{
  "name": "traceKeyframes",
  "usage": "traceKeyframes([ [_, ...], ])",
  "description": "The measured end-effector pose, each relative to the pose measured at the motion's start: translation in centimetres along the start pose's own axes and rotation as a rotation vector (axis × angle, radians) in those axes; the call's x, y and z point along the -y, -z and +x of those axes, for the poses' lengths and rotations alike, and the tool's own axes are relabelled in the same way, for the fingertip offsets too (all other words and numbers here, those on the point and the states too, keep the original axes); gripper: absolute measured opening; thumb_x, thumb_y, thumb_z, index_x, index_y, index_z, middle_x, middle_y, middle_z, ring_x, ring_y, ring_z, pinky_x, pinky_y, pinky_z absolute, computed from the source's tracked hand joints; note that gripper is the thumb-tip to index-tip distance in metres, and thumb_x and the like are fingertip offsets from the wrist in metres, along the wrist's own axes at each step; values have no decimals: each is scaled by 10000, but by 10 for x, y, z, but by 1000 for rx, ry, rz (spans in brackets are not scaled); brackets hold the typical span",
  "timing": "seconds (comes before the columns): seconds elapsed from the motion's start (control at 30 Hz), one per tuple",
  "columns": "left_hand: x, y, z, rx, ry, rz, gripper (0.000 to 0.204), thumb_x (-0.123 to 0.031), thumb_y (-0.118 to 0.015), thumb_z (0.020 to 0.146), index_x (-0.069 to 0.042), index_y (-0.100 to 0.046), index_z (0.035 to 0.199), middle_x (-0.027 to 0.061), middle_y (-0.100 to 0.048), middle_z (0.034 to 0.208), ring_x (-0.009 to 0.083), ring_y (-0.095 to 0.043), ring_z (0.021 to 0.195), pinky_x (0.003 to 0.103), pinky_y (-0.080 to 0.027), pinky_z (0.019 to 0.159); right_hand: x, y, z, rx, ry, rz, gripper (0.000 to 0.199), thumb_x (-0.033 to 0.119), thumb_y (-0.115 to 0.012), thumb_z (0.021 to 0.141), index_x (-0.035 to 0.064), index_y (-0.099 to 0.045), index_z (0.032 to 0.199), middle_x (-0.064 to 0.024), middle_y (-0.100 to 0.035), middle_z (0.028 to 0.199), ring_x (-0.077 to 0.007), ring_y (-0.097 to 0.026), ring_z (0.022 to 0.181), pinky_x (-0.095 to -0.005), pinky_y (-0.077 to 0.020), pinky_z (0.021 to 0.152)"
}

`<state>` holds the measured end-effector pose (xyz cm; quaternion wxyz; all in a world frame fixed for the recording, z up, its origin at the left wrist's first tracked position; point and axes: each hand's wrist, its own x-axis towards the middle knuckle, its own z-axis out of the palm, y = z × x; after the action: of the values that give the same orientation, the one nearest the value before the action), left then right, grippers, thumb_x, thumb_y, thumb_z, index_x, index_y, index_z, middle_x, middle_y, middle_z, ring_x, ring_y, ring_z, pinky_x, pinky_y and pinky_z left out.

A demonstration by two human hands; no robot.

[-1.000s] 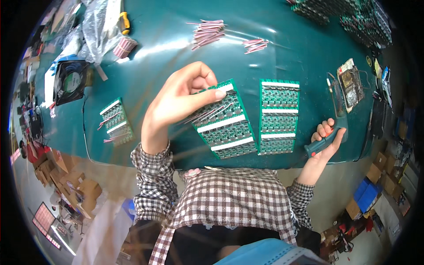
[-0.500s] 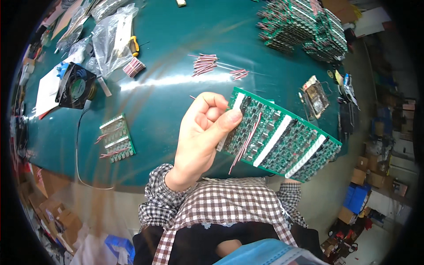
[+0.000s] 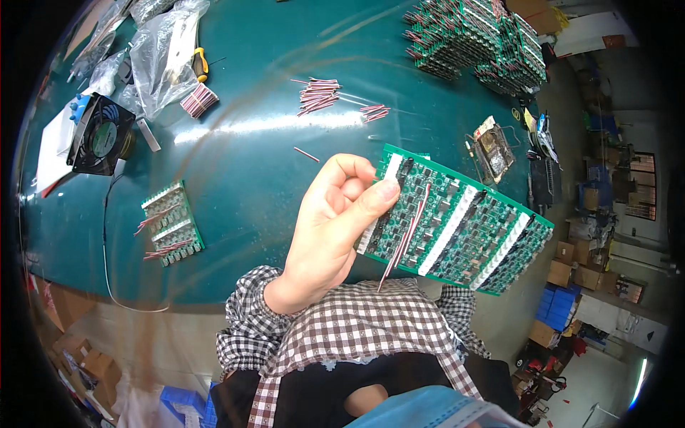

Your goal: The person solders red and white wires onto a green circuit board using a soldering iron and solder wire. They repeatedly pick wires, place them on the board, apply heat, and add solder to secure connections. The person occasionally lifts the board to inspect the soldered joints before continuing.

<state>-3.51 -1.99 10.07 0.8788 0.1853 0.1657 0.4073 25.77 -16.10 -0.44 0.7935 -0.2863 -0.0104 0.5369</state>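
My left hand (image 3: 332, 221) pinches a green circuit board (image 3: 446, 235) at its left end, thumb on the face towards me. The board is tilted above the table's near edge and bears white connector strips and rows of small black parts. Red, white and black wires (image 3: 407, 239) lie across its face. My right sleeve (image 3: 458, 307) shows below the board, and the right hand is hidden behind it. Beyond my left hand a short wire (image 3: 307, 154) lies alone. Two bundles of cut wires (image 3: 318, 96) lie farther back.
On the green table (image 3: 242, 171), a smaller circuit board (image 3: 172, 222) with wires lies left. Beyond it stand a black fan (image 3: 102, 135) with a cord, plastic bags (image 3: 160, 60), a yellow-handled tool (image 3: 200, 65) and a wire bundle (image 3: 199, 100). Stacked boards (image 3: 474, 43) fill the back right, near a worn pad (image 3: 493, 150).
The view has shifted, so the things on the table appear farther left. My left hand still holds the board, at much the same tilt. The bit of right hand below the board is now hidden.
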Motion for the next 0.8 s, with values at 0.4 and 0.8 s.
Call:
traceKeyframes([
  [0.4, 4, 3, 2, -24, 0, 4, 160, -23, -573, 886, -34, -457, 995, 66, -600, 944, 88, -564, 878, 224, -458, 778, 5, 19, 7, 1, -19, -13, 459, 495, -414, 928, 67, -513, 1065, -48, -604, 934, -204, -571, 891, -400, -497, 768],
  [0.8, 2, 4, 5, -22, 32, 5, 164, -31, -588, 879, -34, -465, 986, 52, -598, 917, 82, -563, 854, 217, -459, 760, 30, 50, 15, 135, -170, 14, 447, 495, -447, 919, 68, -508, 1036, -21, -583, 892, -176, -560, 830, -363, -502, 725],
])
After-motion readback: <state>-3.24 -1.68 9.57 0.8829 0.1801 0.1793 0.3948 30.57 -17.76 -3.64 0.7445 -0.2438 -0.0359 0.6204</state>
